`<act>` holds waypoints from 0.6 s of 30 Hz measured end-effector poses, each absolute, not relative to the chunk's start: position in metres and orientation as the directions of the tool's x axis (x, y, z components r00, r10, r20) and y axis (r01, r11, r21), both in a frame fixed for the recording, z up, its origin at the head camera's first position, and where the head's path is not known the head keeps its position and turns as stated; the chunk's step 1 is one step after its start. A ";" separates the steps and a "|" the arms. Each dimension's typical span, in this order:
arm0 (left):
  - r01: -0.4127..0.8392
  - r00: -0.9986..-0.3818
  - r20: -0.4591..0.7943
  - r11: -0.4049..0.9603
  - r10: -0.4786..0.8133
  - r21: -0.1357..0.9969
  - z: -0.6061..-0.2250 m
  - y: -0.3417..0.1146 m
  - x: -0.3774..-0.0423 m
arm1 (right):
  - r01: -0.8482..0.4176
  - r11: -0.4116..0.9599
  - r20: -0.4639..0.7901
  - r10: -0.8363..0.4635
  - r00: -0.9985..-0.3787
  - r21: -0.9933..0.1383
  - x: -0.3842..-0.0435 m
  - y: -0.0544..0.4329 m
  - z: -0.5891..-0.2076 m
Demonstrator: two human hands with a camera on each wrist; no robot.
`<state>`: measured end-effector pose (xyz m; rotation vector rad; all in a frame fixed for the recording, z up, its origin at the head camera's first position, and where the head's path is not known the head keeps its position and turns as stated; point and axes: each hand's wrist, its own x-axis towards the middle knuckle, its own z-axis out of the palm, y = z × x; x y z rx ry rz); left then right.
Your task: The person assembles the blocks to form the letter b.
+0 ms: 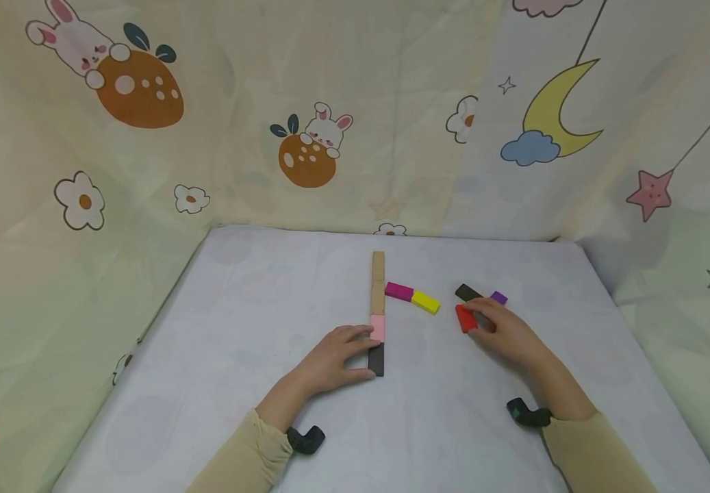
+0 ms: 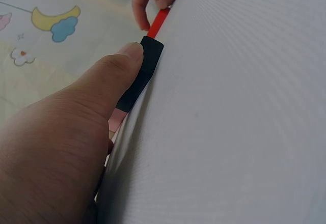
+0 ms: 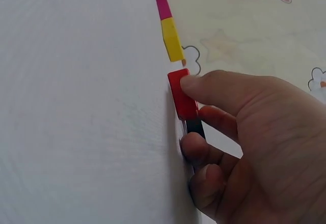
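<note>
In the head view a column of flat blocks lies end to end: two tan blocks (image 1: 378, 281), a pink block (image 1: 377, 327) and a black block (image 1: 376, 359) nearest me. My left hand (image 1: 336, 359) lies along its left side, fingers touching the pink block and thumb against the black block (image 2: 140, 74). A magenta block (image 1: 399, 291) and a yellow block (image 1: 425, 302) slant off to the right of the column. Farther right, my right hand (image 1: 511, 332) pinches a red block (image 3: 182, 94) between thumb and fingers, at the tabletop.
Behind the red block lie a dark block (image 1: 468, 292) and a purple block (image 1: 499, 298), partly covered by my right hand. The white tabletop (image 1: 237, 294) meets patterned cloth walls (image 1: 237, 103) at the back and sides. Black wrist pieces (image 1: 307, 440) sit at both sleeves.
</note>
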<state>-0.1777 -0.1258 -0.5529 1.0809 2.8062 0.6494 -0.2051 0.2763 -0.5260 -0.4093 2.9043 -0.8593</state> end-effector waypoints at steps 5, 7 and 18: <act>0.637 -0.746 0.099 0.660 0.659 0.399 -0.553 -0.126 -0.178 | -0.231 0.806 -0.010 -0.282 -0.959 -0.545 -0.205 0.276 -0.526; 0.636 -0.746 0.098 0.660 0.659 0.400 -0.553 -0.126 -0.178 | -0.227 0.809 -0.013 -0.278 -0.960 -0.542 -0.204 0.276 -0.526; 0.623 -0.753 0.085 0.665 0.653 0.411 -0.552 -0.126 -0.178 | -0.201 0.808 -0.031 -0.261 -0.965 -0.553 -0.202 0.275 -0.524</act>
